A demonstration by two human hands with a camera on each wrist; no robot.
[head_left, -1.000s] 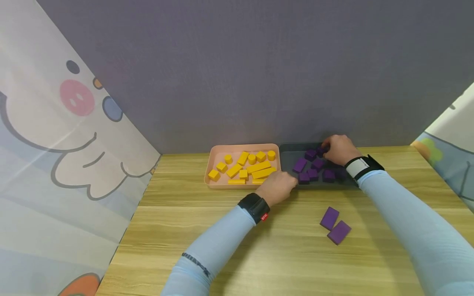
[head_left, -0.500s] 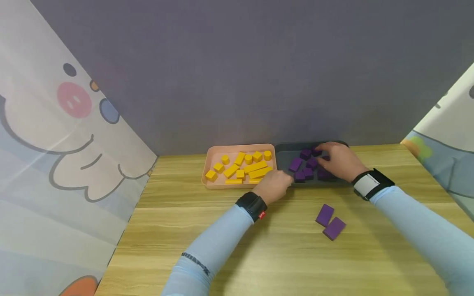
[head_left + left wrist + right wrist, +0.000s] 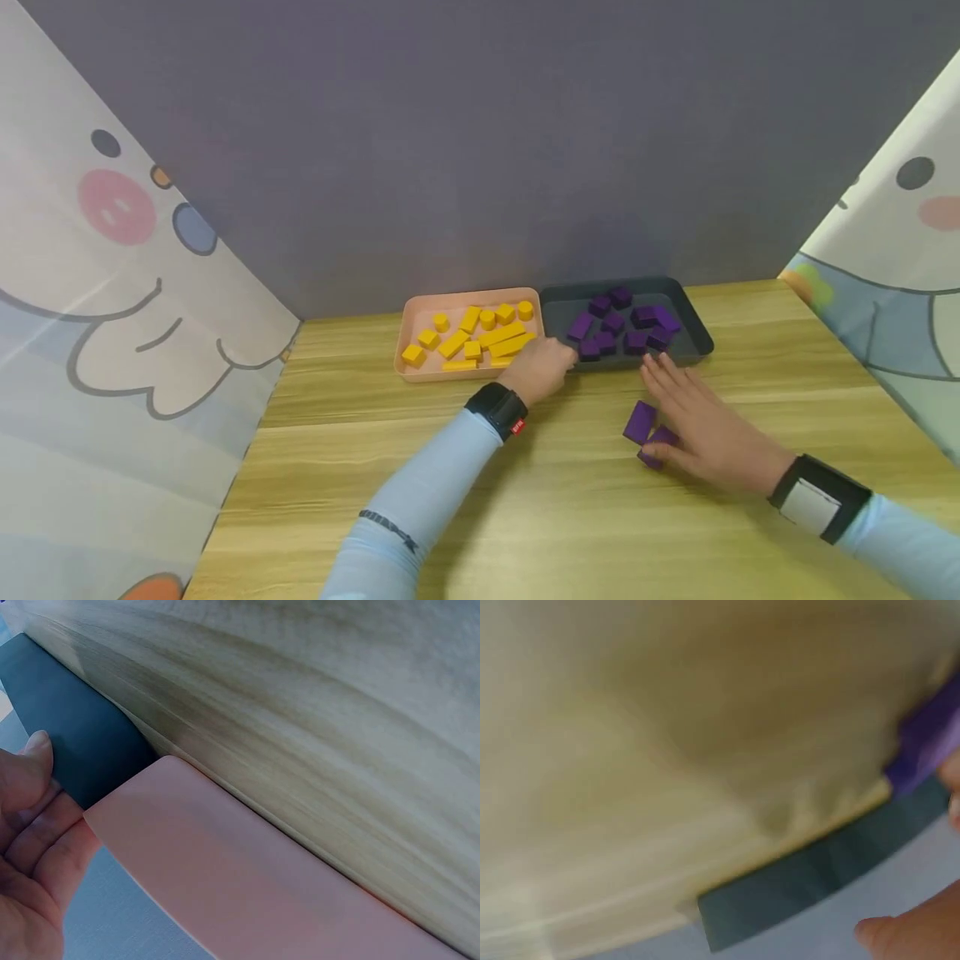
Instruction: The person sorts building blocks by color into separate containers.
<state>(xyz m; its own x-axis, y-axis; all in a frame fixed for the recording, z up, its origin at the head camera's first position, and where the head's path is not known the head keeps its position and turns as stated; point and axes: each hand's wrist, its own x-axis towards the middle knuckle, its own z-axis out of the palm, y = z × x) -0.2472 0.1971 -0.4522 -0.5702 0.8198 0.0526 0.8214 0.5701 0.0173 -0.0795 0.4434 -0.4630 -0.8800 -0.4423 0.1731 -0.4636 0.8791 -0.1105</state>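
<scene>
My left hand (image 3: 538, 369) grips the near left corner of a dark grey tray (image 3: 557, 310). In the left wrist view its thumb presses the tray's outer wall (image 3: 82, 727), with the other fingers over the rim. Several purple blocks (image 3: 581, 326) lie in that tray. My right hand (image 3: 708, 429), fingers stretched out, is over the table in front of the tray. Beneath its thumb lies one purple block (image 3: 651, 458), partly covered; a second purple block (image 3: 640, 422) lies beside it. The right wrist view is blurred, with purple (image 3: 922, 742) near the fingers.
A pink tray (image 3: 400, 354) with several yellow blocks (image 3: 453, 344) adjoins the dark tray on its left. Both stand on a wooden table (image 3: 345, 467) near a grey back panel (image 3: 450, 167). Printed cloth walls (image 3: 135, 350) flank the table.
My right hand has left the purple blocks inside the dark tray and come back toward the two on the table, its fingers straightening. My left hand keeps hold of the tray corner.
</scene>
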